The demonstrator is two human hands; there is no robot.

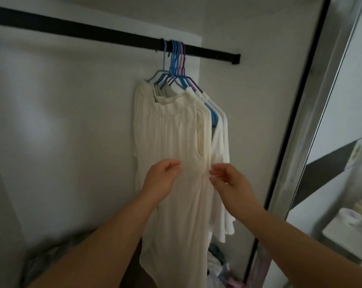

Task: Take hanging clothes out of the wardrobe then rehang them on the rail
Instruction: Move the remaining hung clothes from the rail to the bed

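A black rail runs across the top of the wardrobe. Several blue, grey and pink hangers are bunched near its right end. A long cream garment hangs in front, with white garments behind it to the right. My left hand is at the cream garment's middle, fingers loosely curled and holding nothing. My right hand is at the garment's right edge, fingertips touching the fabric, no clear grip visible.
The white back wall of the wardrobe is bare to the left of the clothes. A sliding door frame stands on the right. Piled clothes lie on the wardrobe floor. A white shelf sits at far right.
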